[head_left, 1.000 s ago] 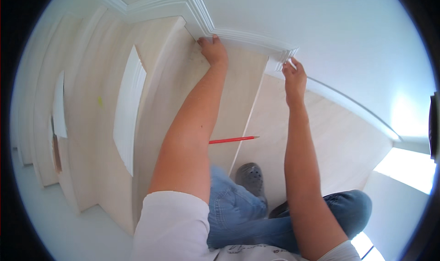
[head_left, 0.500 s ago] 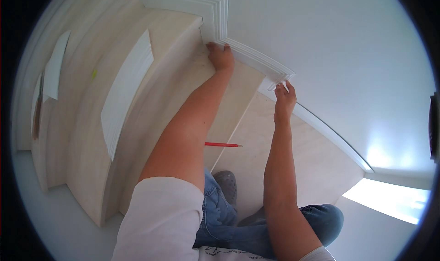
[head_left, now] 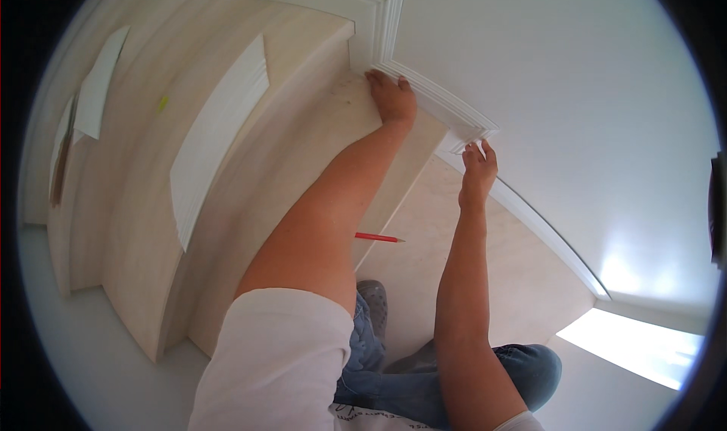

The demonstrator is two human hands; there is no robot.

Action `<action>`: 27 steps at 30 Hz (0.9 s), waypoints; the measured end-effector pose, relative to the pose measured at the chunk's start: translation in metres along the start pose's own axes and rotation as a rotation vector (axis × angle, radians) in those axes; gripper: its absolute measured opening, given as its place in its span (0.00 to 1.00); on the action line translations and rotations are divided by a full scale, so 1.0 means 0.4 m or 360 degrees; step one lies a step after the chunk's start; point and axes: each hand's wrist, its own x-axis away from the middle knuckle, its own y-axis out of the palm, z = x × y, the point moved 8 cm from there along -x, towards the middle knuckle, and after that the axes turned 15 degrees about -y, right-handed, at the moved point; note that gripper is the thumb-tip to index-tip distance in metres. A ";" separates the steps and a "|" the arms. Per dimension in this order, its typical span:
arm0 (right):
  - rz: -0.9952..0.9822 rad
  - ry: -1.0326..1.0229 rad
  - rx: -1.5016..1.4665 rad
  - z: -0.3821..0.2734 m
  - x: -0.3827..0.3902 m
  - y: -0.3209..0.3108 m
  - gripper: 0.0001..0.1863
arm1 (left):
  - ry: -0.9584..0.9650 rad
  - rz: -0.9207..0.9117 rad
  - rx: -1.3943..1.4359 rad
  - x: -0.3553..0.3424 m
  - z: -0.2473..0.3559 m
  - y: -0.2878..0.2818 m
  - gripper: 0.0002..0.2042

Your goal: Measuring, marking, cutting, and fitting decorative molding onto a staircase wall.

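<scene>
White profiled skirting moulding runs in steps along the wall beside pale wooden stairs. My left hand grips a length of it above a tread, thumb near its upper edge and fingertips at the inner corner of the step. Farther right and lower, my right hand pinches the end of the same length, where the profile turns at the tread's front edge. Parts of the fingertips on both hands are hidden. A red pencil lies near the tread's front edge, partly behind my left forearm.
White moulding offcuts lie on the steps to the left, with another white strip farther up. My grey shoe is on the lower wooden surface. A smooth pale wall rises at right; bright light falls at lower right.
The view has shifted slightly, so the stairs and moulding sit a little differently in it. Both hands keep their places on the moulding.
</scene>
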 end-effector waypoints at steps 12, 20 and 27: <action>0.0014 -0.0011 -0.0089 0.000 -0.005 -0.013 0.30 | -0.0189 -0.0152 -0.0063 0.017 0.036 -0.035 0.31; 0.0075 -0.0009 -0.0224 -0.009 0.019 0.011 0.31 | -0.0194 0.0040 -0.0379 0.015 0.065 -0.097 0.20; 0.0163 0.0073 -0.0376 0.006 0.028 0.009 0.33 | -0.0011 0.0005 -0.0305 0.074 0.188 -0.159 0.15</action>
